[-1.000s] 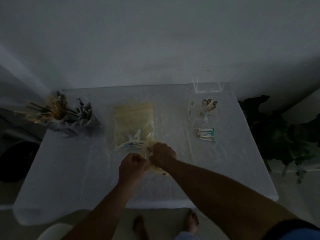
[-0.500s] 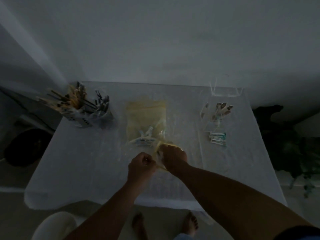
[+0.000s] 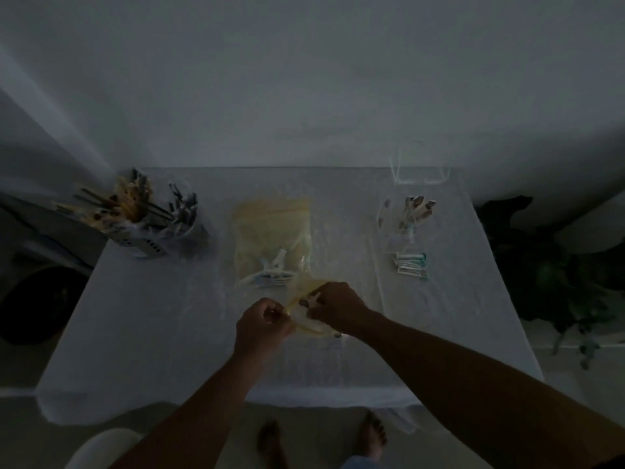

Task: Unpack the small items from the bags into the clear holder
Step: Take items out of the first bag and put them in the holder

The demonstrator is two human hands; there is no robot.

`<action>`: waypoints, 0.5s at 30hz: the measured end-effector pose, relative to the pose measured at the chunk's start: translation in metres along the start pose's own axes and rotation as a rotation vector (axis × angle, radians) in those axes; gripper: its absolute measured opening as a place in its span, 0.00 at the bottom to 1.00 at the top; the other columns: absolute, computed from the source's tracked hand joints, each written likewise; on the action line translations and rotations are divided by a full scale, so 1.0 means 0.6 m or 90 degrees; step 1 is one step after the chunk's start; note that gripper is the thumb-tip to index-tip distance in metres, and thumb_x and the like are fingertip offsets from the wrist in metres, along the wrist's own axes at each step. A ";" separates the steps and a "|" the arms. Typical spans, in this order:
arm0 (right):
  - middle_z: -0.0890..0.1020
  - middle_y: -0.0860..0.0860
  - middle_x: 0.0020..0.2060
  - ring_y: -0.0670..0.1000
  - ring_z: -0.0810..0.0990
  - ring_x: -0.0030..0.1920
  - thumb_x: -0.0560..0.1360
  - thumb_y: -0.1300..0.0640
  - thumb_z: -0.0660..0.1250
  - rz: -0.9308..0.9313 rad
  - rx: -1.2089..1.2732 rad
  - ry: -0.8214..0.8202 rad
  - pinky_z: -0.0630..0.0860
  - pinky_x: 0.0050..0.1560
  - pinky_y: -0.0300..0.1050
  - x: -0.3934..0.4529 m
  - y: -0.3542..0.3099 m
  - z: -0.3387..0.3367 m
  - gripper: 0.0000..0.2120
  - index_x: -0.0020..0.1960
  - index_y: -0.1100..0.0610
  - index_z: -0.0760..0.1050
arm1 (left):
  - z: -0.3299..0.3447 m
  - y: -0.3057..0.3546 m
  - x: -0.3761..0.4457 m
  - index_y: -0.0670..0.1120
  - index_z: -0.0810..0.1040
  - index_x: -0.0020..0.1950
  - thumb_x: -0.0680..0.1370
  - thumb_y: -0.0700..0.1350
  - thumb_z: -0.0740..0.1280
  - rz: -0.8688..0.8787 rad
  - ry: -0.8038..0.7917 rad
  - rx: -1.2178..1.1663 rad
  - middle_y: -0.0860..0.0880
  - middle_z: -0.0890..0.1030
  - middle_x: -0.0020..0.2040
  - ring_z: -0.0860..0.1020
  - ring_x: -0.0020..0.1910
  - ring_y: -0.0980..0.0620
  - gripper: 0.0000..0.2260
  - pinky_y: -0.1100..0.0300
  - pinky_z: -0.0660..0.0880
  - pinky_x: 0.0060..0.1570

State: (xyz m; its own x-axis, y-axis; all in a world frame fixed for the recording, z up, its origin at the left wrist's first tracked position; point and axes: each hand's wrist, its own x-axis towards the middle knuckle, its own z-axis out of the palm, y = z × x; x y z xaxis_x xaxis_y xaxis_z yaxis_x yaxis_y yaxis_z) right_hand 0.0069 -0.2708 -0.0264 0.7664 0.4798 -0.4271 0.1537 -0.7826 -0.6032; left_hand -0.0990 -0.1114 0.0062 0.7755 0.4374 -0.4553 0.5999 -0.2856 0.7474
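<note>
The scene is dim. My left hand (image 3: 262, 324) and my right hand (image 3: 336, 304) both grip a small yellowish plastic bag (image 3: 309, 311) at the table's near middle, pinching its edges between them. Behind it lies a larger yellowish bag (image 3: 272, 231) with several small white and teal items (image 3: 270, 274) at its near end. The clear holder (image 3: 402, 228) stands at the right of the table; small brown-and-white packets (image 3: 419, 206) sit in its far part and white-teal items (image 3: 411, 265) in its near part.
A white-covered table (image 3: 152, 316) carries cups of sticks and utensils (image 3: 135, 214) at the far left. A clear stand (image 3: 419, 172) sits at the far right edge. A dark plant (image 3: 548, 265) is right of the table. A white chair (image 3: 101, 448) and my bare feet are below.
The camera view shifted a little. Both hands stay on the small bag and have spread its edges slightly apart.
</note>
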 end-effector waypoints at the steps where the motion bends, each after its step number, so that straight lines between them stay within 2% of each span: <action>1: 0.81 0.51 0.48 0.48 0.79 0.46 0.73 0.49 0.75 -0.009 0.005 0.000 0.70 0.43 0.40 -0.005 -0.002 -0.006 0.16 0.56 0.56 0.81 | 0.000 0.003 0.001 0.49 0.80 0.43 0.73 0.42 0.74 -0.001 -0.003 0.003 0.50 0.86 0.38 0.87 0.39 0.51 0.04 0.51 0.85 0.42; 4: 0.79 0.53 0.38 0.50 0.78 0.37 0.77 0.50 0.71 -0.036 0.014 -0.012 0.70 0.39 0.43 -0.021 -0.007 -0.023 0.12 0.45 0.59 0.80 | 0.003 0.005 0.005 0.50 0.81 0.43 0.73 0.43 0.74 0.000 -0.012 0.004 0.50 0.86 0.38 0.87 0.37 0.52 0.04 0.46 0.86 0.44; 6: 0.84 0.55 0.42 0.50 0.81 0.38 0.76 0.50 0.71 -0.036 0.064 -0.039 0.76 0.40 0.44 -0.034 -0.003 -0.034 0.12 0.51 0.60 0.82 | 0.007 0.004 0.010 0.50 0.81 0.43 0.70 0.46 0.74 -0.005 -0.016 0.000 0.50 0.86 0.38 0.87 0.39 0.50 0.04 0.43 0.85 0.45; 9: 0.84 0.51 0.51 0.49 0.81 0.46 0.77 0.48 0.70 -0.090 -0.016 -0.051 0.77 0.47 0.44 -0.052 -0.001 -0.043 0.13 0.57 0.54 0.83 | 0.010 0.000 0.013 0.51 0.81 0.43 0.68 0.49 0.74 -0.020 -0.015 -0.002 0.50 0.86 0.40 0.87 0.42 0.49 0.06 0.42 0.85 0.47; 12: 0.85 0.48 0.48 0.48 0.81 0.46 0.79 0.49 0.67 -0.136 0.000 0.029 0.76 0.46 0.44 -0.073 0.006 -0.068 0.11 0.56 0.53 0.83 | 0.014 0.004 0.012 0.51 0.81 0.43 0.70 0.47 0.74 -0.019 -0.007 0.002 0.50 0.86 0.38 0.87 0.40 0.50 0.05 0.41 0.85 0.47; 15: 0.82 0.47 0.43 0.45 0.80 0.38 0.80 0.49 0.66 -0.104 0.054 0.073 0.77 0.39 0.42 -0.086 0.025 -0.099 0.09 0.52 0.54 0.81 | 0.016 0.010 0.011 0.50 0.81 0.43 0.71 0.44 0.74 -0.028 -0.009 0.013 0.50 0.86 0.36 0.87 0.39 0.50 0.04 0.42 0.85 0.46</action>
State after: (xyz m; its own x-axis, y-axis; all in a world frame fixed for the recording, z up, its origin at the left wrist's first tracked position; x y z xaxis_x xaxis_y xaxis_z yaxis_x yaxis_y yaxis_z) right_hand 0.0066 -0.3311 0.0267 0.8025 0.5452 -0.2425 0.2318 -0.6595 -0.7151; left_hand -0.0885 -0.1183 0.0032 0.7512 0.4380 -0.4938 0.6369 -0.2844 0.7166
